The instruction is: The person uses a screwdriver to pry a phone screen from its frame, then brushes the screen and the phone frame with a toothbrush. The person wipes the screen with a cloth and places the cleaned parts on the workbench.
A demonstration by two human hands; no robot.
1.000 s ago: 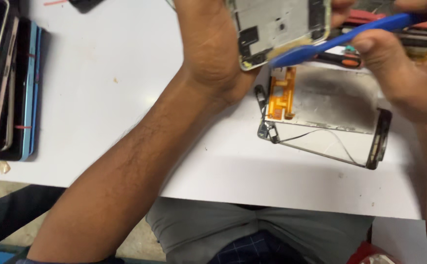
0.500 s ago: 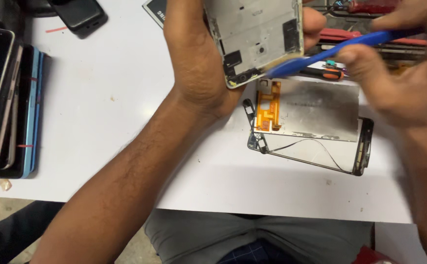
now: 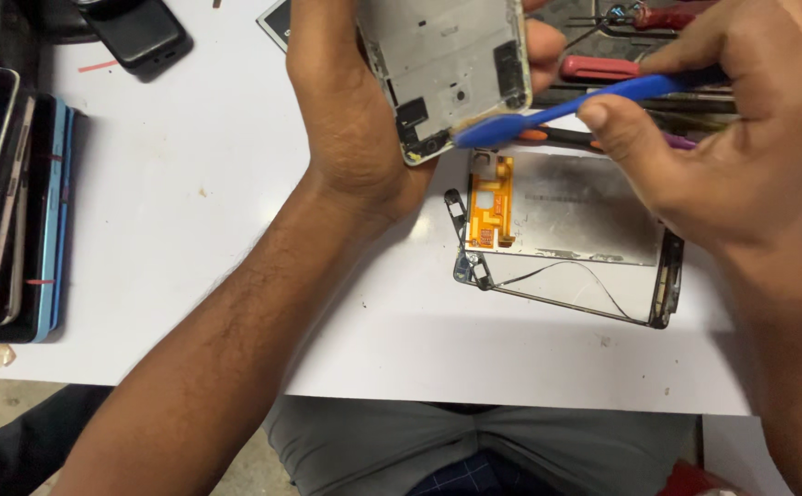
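Observation:
My left hand (image 3: 350, 110) grips a grey metal phone frame (image 3: 447, 69), holding it up above the white table with its inner side facing me. My right hand (image 3: 741, 119) pinches a blue plastic pry tool (image 3: 566, 108); its flat tip rests against the frame's lower right edge. Below both hands, a cracked phone screen panel (image 3: 576, 234) lies face down on the table, with an orange flex cable (image 3: 491, 202) at its left end.
A stack of phones and tablets (image 3: 11, 202) stands at the table's left edge. A dark phone (image 3: 139, 37) lies at the top left. Red-handled screwdrivers (image 3: 603, 66) and other tools sit behind my hands. The white table (image 3: 190, 184) ends near my lap.
The view has shifted, so everything sits lower and further left in the picture. Both hands keep their hold, and the blue tool's tip has stayed at the frame's lower edge.

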